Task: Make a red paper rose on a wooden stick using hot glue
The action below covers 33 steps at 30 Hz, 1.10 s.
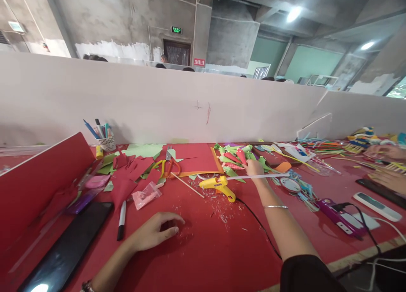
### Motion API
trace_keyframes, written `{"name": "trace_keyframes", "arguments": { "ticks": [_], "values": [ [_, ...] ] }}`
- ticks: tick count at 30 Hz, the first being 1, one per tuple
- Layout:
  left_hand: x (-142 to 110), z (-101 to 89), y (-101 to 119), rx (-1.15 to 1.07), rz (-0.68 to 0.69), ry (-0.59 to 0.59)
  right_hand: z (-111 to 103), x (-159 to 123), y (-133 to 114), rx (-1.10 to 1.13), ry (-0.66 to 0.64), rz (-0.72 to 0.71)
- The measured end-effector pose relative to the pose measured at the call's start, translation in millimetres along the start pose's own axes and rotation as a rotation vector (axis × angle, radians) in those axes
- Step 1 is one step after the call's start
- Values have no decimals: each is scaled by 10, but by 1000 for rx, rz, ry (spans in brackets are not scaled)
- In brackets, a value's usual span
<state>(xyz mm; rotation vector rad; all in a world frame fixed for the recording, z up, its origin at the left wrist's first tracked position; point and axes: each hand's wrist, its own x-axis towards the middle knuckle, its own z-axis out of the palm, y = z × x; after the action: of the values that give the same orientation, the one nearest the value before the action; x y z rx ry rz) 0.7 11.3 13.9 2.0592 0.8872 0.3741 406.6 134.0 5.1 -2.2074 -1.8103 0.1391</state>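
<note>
Looking down from the head view, I see the person's right hand (253, 168) stretched across the red table (222, 252), fingers bent at a red cone (241, 156) on a pile of small green and red pieces (229, 160); I can't tell whether the fingers grip it or only touch it. The left hand (157, 231) is nearer the person, low over the tabletop, loosely curled, thumb parted from the fingers and nothing between them. Between the hands and farther in, a yellow glue gun (218, 185) lies on its side, a long pale glue stick (269, 176) jutting from its back toward the right forearm. Clear shreds (224, 211) are scattered beside it. A thin wooden stick (187, 185) lies just left of the gun, near a small bag of pink bits (146, 195) and a heap of red paper (136, 171). A marker (122, 220) rests left of the left hand. Over at the far right, another person's hands (388, 180) are at the same table.
</note>
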Motion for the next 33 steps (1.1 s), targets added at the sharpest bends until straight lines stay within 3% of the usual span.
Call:
{"name": "trace_keyframes", "arguments": {
  "ticks": [6, 12, 17, 20, 23, 27, 30, 33],
  "values": [
    [0, 12, 13, -4, 14, -9, 127, -28, 22, -107, 34, 124],
    [2, 12, 8, 27, 29, -14, -18, -240, 43, -92, 20, 90],
    [12, 42, -20, 24, 44, -11, -258, -769, 188, -76, -35, 90],
    [21, 64, -45, 28, 50, 7, -436, -1239, 198, -20, -202, 4],
    [27, 82, -64, 33, 61, 26, -644, -1690, -87, 98, -407, -53],
    [24, 100, -84, 29, 75, 34, -905, -1980, -823, 253, -552, -291],
    [14, 112, -92, 33, 84, 47, -1001, -1844, -1341, 250, -620, -541],
    [5, 122, -93, 45, 101, 65, -998, -1416, -1756, 154, -577, -655]
  ]
}}
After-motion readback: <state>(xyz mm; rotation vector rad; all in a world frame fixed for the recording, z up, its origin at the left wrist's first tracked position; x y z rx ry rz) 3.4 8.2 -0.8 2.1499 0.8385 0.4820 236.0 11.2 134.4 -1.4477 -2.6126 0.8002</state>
